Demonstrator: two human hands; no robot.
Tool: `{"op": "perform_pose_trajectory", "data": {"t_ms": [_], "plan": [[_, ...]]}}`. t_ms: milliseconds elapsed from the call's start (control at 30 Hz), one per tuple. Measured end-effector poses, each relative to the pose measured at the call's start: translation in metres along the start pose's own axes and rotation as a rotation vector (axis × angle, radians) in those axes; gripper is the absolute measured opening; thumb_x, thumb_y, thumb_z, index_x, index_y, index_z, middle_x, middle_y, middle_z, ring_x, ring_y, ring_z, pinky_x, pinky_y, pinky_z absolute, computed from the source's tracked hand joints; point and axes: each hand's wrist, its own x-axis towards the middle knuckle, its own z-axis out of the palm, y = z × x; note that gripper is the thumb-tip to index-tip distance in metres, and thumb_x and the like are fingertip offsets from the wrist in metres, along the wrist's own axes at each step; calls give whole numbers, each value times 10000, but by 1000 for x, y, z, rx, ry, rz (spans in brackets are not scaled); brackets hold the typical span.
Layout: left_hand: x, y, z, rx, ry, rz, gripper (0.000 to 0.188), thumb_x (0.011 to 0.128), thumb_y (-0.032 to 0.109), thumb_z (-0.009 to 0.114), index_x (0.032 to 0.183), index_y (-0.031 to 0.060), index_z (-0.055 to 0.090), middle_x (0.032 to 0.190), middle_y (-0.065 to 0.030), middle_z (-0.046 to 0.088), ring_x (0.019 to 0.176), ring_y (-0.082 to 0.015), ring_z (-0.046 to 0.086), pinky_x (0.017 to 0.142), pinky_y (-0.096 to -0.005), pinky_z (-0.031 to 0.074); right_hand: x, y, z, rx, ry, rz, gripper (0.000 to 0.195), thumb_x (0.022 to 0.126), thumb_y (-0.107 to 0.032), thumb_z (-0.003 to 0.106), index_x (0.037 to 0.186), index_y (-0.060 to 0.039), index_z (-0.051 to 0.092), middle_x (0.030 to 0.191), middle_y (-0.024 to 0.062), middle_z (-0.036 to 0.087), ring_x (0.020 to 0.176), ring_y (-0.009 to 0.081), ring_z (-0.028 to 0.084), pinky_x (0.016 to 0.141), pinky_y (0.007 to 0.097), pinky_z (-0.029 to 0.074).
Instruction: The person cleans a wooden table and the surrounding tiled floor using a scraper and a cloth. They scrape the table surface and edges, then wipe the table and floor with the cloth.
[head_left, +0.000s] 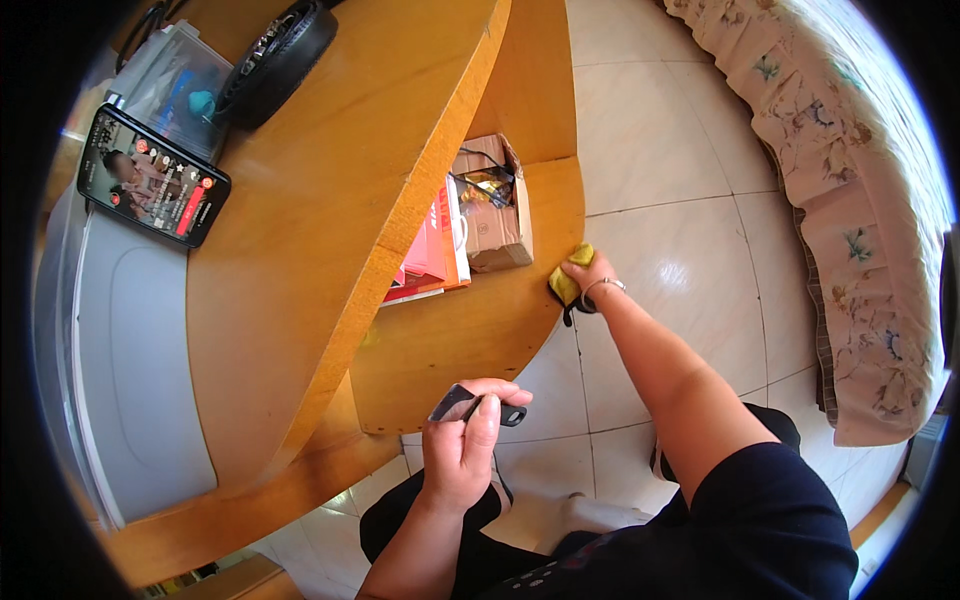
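My left hand (459, 454) grips a small flat hand tool (451, 405) with a dark handle that has a hole at its end. It may be a scraper; my fingers hide its middle. This hand is in front of the wooden desk's lower shelf (450, 352). Farther out, my right hand (594, 274), with a bracelet at the wrist, holds a yellow cloth (566, 285) with dark trim. The cloth rests against the curved outer edge of that shelf, and a black loop hangs from it.
An open cardboard box (495, 240) and red paper bags (427, 259) stand on the shelf. Above them, the desktop (322, 187) carries a lit phone (154, 176), clear plastic boxes (176, 90) and a round black object (277, 64). A bed with a floral cover (847, 225) borders the tiled floor (675, 247).
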Motion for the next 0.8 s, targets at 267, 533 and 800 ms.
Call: {"op": "perform_pose_trajectory", "data": {"t_ms": [267,533,800], "plan": [[7,-4,-17,159,-94,46,228,941,60,340,989,-56,530,880,-186,643,725,-212,634,666,-335,544,60,-19,-21,-45,30,-27,651,710,-447,768,1117,13,551,1081,193,640,1010,320,616,863,385,483],[13,-2,-16,15,-16,-22,205,926,44,401,979,-22,587,925,-114,671,780,-127,593,709,-246,456,87,-58,-41,-186,41,2,674,710,-495,751,1120,0,548,1097,187,636,1027,319,610,876,383,475],[14,-7,-15,63,-34,-3,203,905,23,408,997,-23,583,915,-130,665,828,-178,621,772,-299,489,117,-74,-47,-150,97,31,694,695,-494,762,1140,-2,558,1088,178,640,1019,307,614,868,387,479]]}}
